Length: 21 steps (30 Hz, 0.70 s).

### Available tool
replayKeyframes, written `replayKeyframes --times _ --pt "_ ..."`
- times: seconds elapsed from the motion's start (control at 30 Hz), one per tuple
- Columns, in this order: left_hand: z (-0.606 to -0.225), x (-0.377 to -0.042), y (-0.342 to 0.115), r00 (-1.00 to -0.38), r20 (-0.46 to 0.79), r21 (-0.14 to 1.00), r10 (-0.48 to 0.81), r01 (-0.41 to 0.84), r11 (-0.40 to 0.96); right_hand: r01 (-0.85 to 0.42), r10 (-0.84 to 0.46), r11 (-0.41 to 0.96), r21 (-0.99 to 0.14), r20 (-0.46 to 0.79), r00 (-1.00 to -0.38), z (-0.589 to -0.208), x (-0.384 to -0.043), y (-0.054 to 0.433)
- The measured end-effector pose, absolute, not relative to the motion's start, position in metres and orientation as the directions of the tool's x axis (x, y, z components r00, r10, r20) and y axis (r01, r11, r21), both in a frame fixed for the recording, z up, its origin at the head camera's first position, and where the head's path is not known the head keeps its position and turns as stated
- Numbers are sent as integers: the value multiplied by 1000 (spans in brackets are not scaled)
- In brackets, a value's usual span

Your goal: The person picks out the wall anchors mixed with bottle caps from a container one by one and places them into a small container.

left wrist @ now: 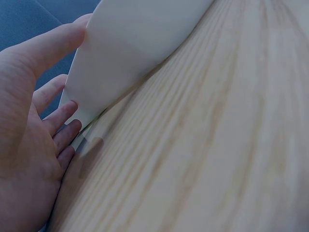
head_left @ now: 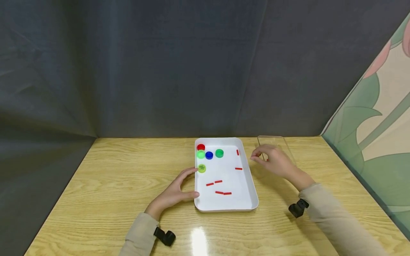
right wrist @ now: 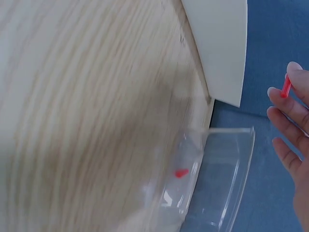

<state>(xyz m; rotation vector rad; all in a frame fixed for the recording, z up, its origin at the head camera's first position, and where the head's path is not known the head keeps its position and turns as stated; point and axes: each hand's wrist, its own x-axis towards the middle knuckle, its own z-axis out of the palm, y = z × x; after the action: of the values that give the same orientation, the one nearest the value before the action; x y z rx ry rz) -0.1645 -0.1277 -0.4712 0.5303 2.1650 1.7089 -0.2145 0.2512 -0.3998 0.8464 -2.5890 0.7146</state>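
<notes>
Right wrist view: the right hand [head_left: 274,160] pinches a small red stick [right wrist: 287,86] — near a clear box [right wrist: 222,159] at the far edge of the worktop [head_left: 121,185]. The left hand [head_left: 172,193], relaxed and uncurled, touches the left edge of the white tray [head_left: 241,200] — coloured caps [head_left: 209,155] sit toward its far-left corner.

Plain beige long sleeves [head_left: 336,220], black wrist straps [head_left: 159,233], small black block-shaped cameras [head_left: 169,238]

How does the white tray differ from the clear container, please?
The white tray is opaque; the clear container is transparent. The white tray looks larger than the clear container. The white tray holds five round caps and six red sticks; one red piece shows in the clear container. Both rest on the wooden table.
</notes>
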Motion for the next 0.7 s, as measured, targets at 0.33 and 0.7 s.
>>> replayKeyframes --times 0.33,0.7 --pt "-470 -165 -127 -875 -33 973 483 83 217 -589 -440 742 -321 430 -788 -393 -209 274" --pt "-470 -164 -128 -881 -38 972 473 77 221 -558 -418 774 -300 421 -805 -391 -207 290"
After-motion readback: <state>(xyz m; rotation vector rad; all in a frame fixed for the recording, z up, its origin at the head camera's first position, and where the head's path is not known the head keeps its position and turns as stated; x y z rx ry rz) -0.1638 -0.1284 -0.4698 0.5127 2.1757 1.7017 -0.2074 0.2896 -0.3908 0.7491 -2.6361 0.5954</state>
